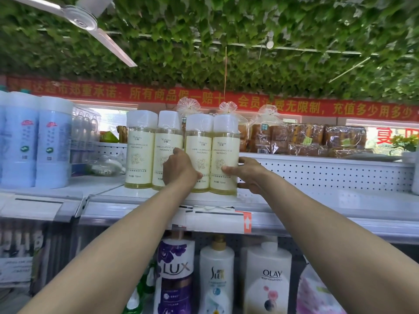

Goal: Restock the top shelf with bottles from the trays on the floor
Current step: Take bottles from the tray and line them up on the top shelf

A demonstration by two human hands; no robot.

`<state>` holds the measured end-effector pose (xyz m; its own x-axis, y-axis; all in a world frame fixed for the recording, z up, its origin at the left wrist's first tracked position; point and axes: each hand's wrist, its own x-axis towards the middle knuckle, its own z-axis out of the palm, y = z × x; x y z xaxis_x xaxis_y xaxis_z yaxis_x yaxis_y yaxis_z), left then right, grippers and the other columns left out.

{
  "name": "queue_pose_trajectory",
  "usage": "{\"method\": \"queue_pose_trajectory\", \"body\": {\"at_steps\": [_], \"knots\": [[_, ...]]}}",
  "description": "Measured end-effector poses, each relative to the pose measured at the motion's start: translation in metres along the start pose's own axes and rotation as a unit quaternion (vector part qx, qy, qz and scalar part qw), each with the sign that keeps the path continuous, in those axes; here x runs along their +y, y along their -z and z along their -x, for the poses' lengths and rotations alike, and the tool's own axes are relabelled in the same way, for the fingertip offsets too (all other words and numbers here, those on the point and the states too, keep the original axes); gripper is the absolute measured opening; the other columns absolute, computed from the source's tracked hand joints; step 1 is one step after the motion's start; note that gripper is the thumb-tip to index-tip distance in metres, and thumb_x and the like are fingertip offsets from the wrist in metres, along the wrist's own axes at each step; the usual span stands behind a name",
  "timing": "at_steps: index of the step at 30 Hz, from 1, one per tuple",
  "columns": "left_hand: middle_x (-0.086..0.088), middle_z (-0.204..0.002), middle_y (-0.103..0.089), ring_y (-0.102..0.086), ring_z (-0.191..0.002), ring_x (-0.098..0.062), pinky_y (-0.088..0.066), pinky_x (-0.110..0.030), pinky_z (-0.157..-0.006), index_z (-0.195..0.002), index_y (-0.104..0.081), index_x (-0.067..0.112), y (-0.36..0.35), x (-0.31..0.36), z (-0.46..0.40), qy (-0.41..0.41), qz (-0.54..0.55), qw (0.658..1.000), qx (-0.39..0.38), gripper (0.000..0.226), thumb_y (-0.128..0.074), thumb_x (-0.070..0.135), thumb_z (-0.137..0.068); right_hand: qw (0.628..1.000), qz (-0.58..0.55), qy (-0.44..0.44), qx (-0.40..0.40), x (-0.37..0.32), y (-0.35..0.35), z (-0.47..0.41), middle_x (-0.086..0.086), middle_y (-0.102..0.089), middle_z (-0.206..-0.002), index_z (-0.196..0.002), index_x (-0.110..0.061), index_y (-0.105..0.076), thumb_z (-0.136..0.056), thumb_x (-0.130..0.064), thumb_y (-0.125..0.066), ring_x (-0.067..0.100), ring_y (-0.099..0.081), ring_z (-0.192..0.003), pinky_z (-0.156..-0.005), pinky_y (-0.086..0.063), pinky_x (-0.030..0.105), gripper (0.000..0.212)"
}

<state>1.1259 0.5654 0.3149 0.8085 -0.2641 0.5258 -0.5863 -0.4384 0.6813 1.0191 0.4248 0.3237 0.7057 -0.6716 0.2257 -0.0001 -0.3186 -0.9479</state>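
The left hand [181, 168] curls round the lower body of one camellia fragrance bottle [199, 155], and the right hand [247, 174] grips its neighbour, a second camellia fragrance bottle [225, 155], thumb across the label and fingers behind. Both bottles stand upright on the top shelf [317, 198], touching each other, close to its front edge. The step in hand looks like setting this pair down and squaring it up. Next, I judge, they need sliding back and leftward until they sit flush with the two matching bottles [154, 148] just to the left of the held pair, then letting go without tipping them.

Further left of the pair stand tall blue canisters [37, 141]. To the right of the pair the shelf runs bare along a white perforated back panel [328, 175]. Behind that panel, wrapped bread loaves [306, 139] sit well clear. Below the pair, under the price tag strip [215, 219], are Lux [175, 275], Slek [217, 275] and Olay [268, 279] bottles. Nothing blocks the slide; the trays are out of view.
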Motion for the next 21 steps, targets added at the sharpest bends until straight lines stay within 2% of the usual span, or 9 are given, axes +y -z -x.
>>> {"method": "queue_pose_trajectory", "body": {"at_steps": [2, 6, 8, 10, 13, 15, 18, 20, 21], "knots": [[-0.017, -0.121, -0.064, -0.059, -0.116, -0.039, -0.05, -0.044, -0.081, -0.125, -0.046, 0.003, 0.0, 0.0, 0.0, 0.0, 0.002, 1.0, 0.007, 0.074, -0.092, 0.022, -0.07, 1.0, 0.006, 0.005, -0.001, -0.001, -0.002, 0.0, 0.0, -0.068, -0.121, -0.134, -0.019, -0.057, -0.084, -0.018, -0.081, 0.023, -0.063, -0.108, -0.102, -0.05, 0.048, 0.056], [-0.017, -0.122, -0.064, -0.059, -0.117, -0.039, -0.05, -0.043, -0.08, -0.124, -0.046, 0.003, 0.001, -0.001, 0.0, -0.001, 0.0, 1.0, 0.008, 0.072, -0.091, 0.019, -0.071, 1.0, 0.021, 0.018, 0.008, -0.003, -0.007, 0.004, 0.005, -0.066, -0.124, -0.132, -0.015, -0.057, -0.092, -0.014, -0.073, 0.022, -0.062, -0.101, -0.084, -0.05, 0.038, 0.043], [-0.017, -0.122, -0.063, -0.058, -0.117, -0.038, -0.048, -0.042, -0.077, -0.125, -0.046, 0.003, 0.0, 0.0, -0.001, -0.001, -0.002, 1.0, 0.008, 0.07, -0.09, 0.018, -0.072, 0.999, 0.03, 0.026, 0.021, -0.004, -0.009, 0.006, 0.005, -0.065, -0.122, -0.133, -0.014, -0.056, -0.093, -0.014, -0.071, 0.022, -0.061, -0.098, -0.08, -0.049, 0.035, 0.043], [-0.017, -0.124, -0.062, -0.058, -0.118, -0.038, -0.045, -0.04, -0.074, -0.125, -0.045, 0.003, -0.001, 0.001, -0.002, -0.004, -0.013, 1.0, 0.008, 0.069, -0.089, 0.015, -0.074, 0.998, 0.045, 0.031, 0.032, -0.003, -0.01, 0.007, 0.005, -0.064, -0.125, -0.135, -0.015, -0.055, -0.094, -0.017, -0.07, 0.023, -0.061, -0.1, -0.081, -0.049, 0.035, 0.043], [-0.017, -0.125, -0.061, -0.057, -0.119, -0.037, -0.042, -0.037, -0.072, -0.127, -0.045, 0.002, -0.001, 0.002, -0.002, -0.005, -0.03, 1.0, 0.004, 0.065, -0.086, 0.014, -0.077, 0.996, 0.074, 0.041, 0.038, -0.003, -0.014, 0.01, 0.007, -0.063, -0.132, -0.135, -0.017, -0.053, -0.096, -0.023, -0.068, 0.025, -0.062, -0.109, -0.092, -0.051, 0.038, 0.042], [-0.016, -0.125, -0.061, -0.057, -0.118, -0.037, -0.043, -0.037, -0.074, -0.126, -0.046, 0.003, -0.001, 0.001, -0.002, -0.002, -0.019, 1.0, -0.001, 0.066, -0.086, 0.016, -0.077, 0.995, 0.083, 0.038, 0.031, -0.006, -0.015, 0.016, 0.008, -0.061, -0.135, -0.138, -0.016, -0.05, -0.098, -0.024, -0.064, 0.024, -0.059, -0.107, -0.091, -0.049, 0.036, 0.043], [-0.015, -0.126, -0.061, -0.059, -0.117, -0.036, -0.048, -0.039, -0.081, -0.126, -0.048, 0.004, 0.004, -0.001, -0.001, 0.009, 0.004, 1.0, -0.01, 0.068, -0.088, 0.026, -0.076, 0.995, 0.096, 0.026, 0.023, -0.013, -0.014, 0.029, 0.008, -0.06, -0.133, -0.141, -0.012, -0.048, -0.102, -0.024, -0.057, 0.02, -0.056, -0.094, -0.071, -0.046, 0.026, 0.041], [-0.014, -0.125, -0.062, -0.06, -0.115, -0.035, -0.047, -0.039, -0.079, -0.125, -0.049, 0.005, 0.008, -0.003, 0.001, 0.016, 0.014, 1.0, -0.014, 0.069, -0.088, 0.032, -0.075, 0.995, 0.091, 0.021, 0.031, -0.016, -0.013, 0.036, 0.006, -0.058, -0.119, -0.14, -0.01, -0.05, -0.103, -0.026, -0.057, 0.013, -0.053, -0.074, -0.054, -0.039, 0.021, 0.041], [-0.013, -0.124, -0.063, -0.062, -0.112, -0.035, -0.047, -0.037, -0.075, -0.124, -0.05, 0.006, 0.011, -0.005, 0.002, 0.018, 0.021, 0.999, -0.017, 0.068, -0.088, 0.035, -0.075, 0.996, 0.081, 0.021, 0.039, -0.018, -0.012, 0.039, 0.005, -0.057, -0.115, -0.139, -0.009, -0.051, -0.102, -0.027, -0.058, 0.01, -0.049, -0.068, -0.054, -0.038, 0.022, 0.042]]}}
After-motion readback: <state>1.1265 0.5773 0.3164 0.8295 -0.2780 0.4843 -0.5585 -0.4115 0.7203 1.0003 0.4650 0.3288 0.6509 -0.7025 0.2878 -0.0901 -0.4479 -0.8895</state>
